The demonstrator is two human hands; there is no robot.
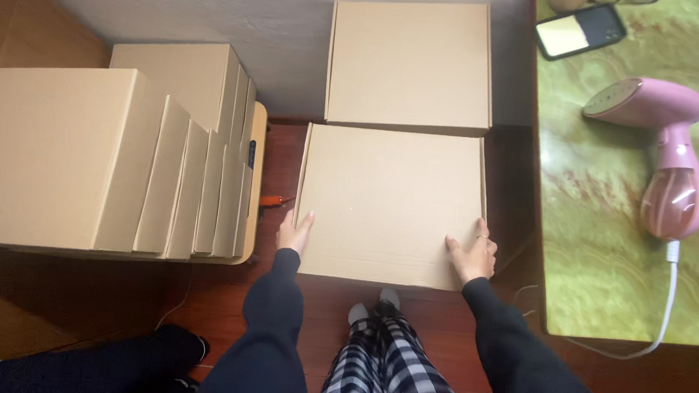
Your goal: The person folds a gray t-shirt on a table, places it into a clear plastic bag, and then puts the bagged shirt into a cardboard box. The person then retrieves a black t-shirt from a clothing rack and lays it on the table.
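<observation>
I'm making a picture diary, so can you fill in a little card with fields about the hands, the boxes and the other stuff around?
left hand: left hand flat against the left edge of the flat square brown cardboard box
right hand: right hand on its right edge near the front corner
second box: matching closed cardboard box just beyond it
stack: row of cardboard boxes at the left
table: green marbled tabletop at the right
on table: pink handheld steamer with white cord, dark phone
floor: dark red wooden floor
</observation>
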